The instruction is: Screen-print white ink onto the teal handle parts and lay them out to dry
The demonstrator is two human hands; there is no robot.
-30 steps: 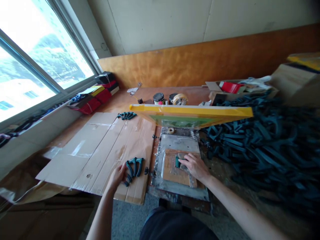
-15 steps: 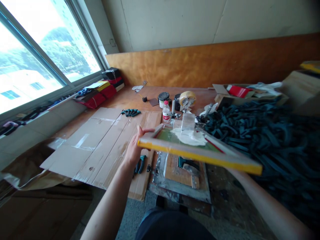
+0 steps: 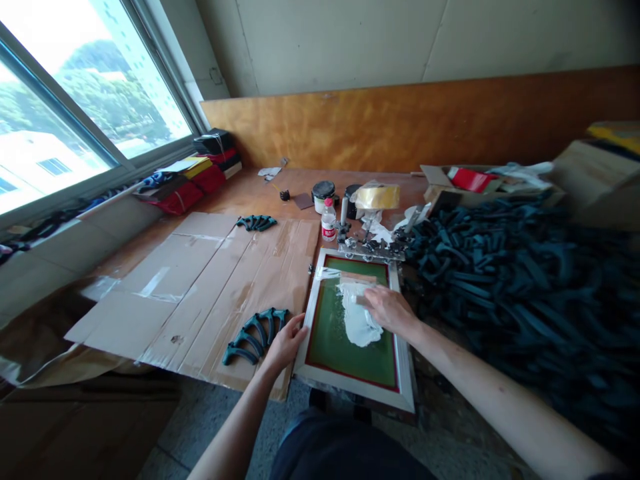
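At far left, a sheet of cardboard [image 3: 150, 327] covers part of the worktop [image 3: 240, 187]. On it lie two sets of curved dark teal pieces: a small far cluster [image 3: 257, 223] and a near fan [image 3: 254, 335], both judged to be set out as done, though their surface finish is too small to check. Just right of the fan, the left hand [image 3: 287, 345] has its fingers against the left rail of a framed screen [image 3: 355, 386]; whether they grip or merely steady it cannot be told. The screen lies flat at the near edge of the worktop, between cardboard and heap. White paste [image 3: 361, 331] sits on its green face, well short of the near rail. The fingers of the right hand [image 3: 393, 309] are closed on a pale tool [image 3: 361, 300], its outline blurred, in the paste; this pass is judged incomplete. What lies beneath the screen is hidden. At far right, a large heap of similar pieces [image 3: 505, 280] is judged outstanding, far outnumbering those on the cardboard.
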